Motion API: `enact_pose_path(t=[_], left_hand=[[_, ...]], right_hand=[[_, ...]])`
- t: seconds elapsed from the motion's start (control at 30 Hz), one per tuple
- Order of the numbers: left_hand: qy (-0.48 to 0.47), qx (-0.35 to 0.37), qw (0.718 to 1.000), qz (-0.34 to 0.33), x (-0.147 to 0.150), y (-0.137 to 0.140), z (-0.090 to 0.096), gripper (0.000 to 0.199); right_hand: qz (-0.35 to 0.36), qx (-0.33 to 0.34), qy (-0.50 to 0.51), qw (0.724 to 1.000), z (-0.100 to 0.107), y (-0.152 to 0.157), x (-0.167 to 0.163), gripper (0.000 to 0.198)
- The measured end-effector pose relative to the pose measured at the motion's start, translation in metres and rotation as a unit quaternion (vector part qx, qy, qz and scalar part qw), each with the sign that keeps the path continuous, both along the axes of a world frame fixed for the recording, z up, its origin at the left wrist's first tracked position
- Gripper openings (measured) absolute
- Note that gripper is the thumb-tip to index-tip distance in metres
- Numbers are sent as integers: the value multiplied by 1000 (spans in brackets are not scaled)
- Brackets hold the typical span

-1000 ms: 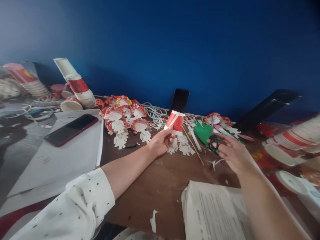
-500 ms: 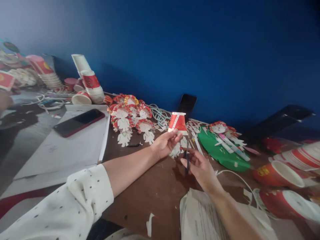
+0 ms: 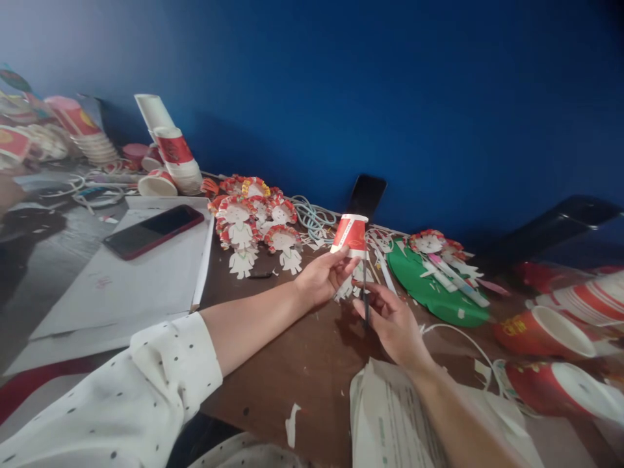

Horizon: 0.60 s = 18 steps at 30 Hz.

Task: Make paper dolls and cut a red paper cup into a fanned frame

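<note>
A red and white paper cup [image 3: 350,234] is pinched in my left hand [image 3: 327,276], above the brown table. My right hand [image 3: 389,318] grips a pair of dark-handled scissors [image 3: 366,302], whose blades point up against the cup's right side. How far the blades are apart I cannot tell. Under and behind my hands lie white paper cut-outs [image 3: 347,288]. To the left of the cup, several paper figures [image 3: 240,224] with red frilled heads lie in a heap.
A phone [image 3: 155,231] lies on a white box lid at left, near stacked paper cups [image 3: 181,162]. Another phone [image 3: 366,195] leans on the blue wall. At right are a green disc [image 3: 429,286] with scraps and several cups [image 3: 546,331]. Another person's hand [image 3: 10,188] shows at far left.
The cup has turned and tilted a little in my left hand, and the scissors at its right edge have shifted in angle. The whole view has moved slightly.
</note>
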<state>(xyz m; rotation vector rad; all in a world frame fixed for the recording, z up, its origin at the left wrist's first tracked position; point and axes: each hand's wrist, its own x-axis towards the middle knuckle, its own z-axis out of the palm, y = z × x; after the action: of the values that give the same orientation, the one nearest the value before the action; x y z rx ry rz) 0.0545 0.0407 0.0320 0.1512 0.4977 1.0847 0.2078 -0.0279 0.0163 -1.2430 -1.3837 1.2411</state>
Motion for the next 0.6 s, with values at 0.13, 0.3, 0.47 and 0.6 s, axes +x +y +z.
enact_pose_path(t=[0.13, 0.3, 0.47, 0.6], left_hand=[[5, 7, 1000, 1, 1, 0, -1, 13], [11, 9, 1000, -5, 0, 1, 0, 14], [6, 14, 1000, 4, -4, 3, 4, 11], [-8, 15, 999, 32, -6, 6, 4, 6]], right_hand=[[-6, 4, 1, 1000, -2, -1, 2, 51], [-5, 2, -20, 1000, 4, -2, 0, 49], [-2, -12, -11, 1000, 2, -3, 1, 49], [3, -18, -6, 1000, -4, -3, 4, 50]])
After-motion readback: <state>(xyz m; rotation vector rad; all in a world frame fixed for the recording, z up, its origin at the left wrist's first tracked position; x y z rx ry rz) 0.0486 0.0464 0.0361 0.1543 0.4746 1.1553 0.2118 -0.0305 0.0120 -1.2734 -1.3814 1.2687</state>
